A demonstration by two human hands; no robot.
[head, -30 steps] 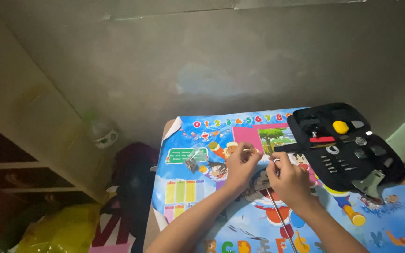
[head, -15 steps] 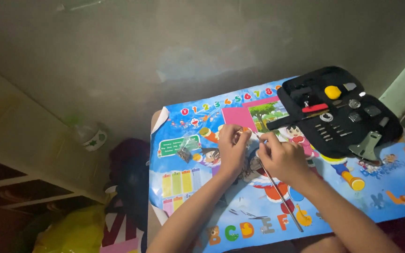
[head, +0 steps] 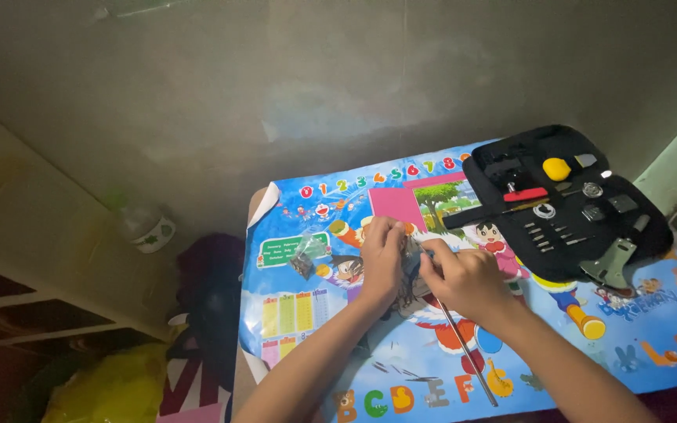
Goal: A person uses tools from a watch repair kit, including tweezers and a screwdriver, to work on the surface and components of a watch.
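Note:
Both my hands meet over a small table covered by a colourful cartoon mat (head: 299, 305). My left hand (head: 381, 258) and my right hand (head: 464, 278) pinch a small dark object between them; the fingers hide most of it. A thin metal rod (head: 468, 352) lies on the mat just below my right hand, running toward the front edge. A small clear plastic bag with dark parts (head: 305, 256) sits left of my left hand.
An open black tool case (head: 566, 204) with bits, a yellow piece and a red-handled tool lies at the back right. A plastic bottle (head: 146, 227) stands on the floor to the left, with a yellow bag (head: 111, 392) and a low shelf nearby.
The view has shifted, so the table now sits lower and further right. My hands stay together on the small object, with the fingers slightly rearranged.

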